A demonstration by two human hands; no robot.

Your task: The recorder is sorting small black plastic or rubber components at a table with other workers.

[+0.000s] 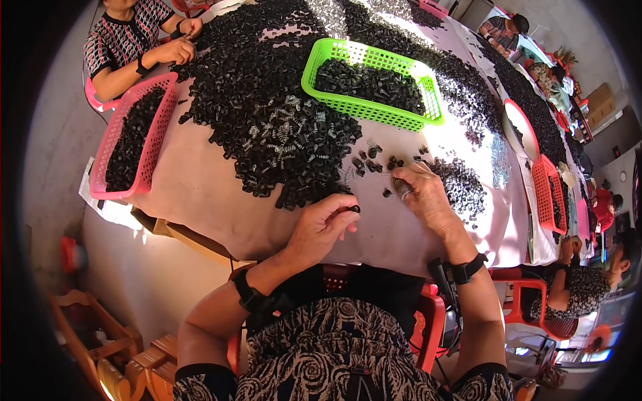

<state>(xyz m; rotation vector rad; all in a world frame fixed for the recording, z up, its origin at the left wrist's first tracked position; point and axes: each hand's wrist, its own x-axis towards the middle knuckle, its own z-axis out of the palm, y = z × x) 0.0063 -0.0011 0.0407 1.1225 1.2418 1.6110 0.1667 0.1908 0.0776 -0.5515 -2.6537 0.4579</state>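
My left hand (pixel 322 224) is closed, with thumb and forefinger pinching a small black plastic part (pixel 355 209) just above the cloth. To the right, my right hand (pixel 426 195) is curled with its fingertips down on the table; something greyish shows under the fingers, too small to make out. Several loose black caps (pixel 368 159) lie by its fingertips, with a few small springs among them. Directly beyond my left hand spreads a big heap of black parts (pixel 267 170), with silver coil springs (pixel 284 130) scattered on top.
A green basket (pixel 371 112) of black parts stands beyond my hands, and a pink basket (pixel 144 170) sits at the table's left edge. More dark parts and springs (pixel 458 184) lie right. A co-worker's hands (pixel 179 48) handle parts at far left. A red basket (pixel 545 194) stands right.
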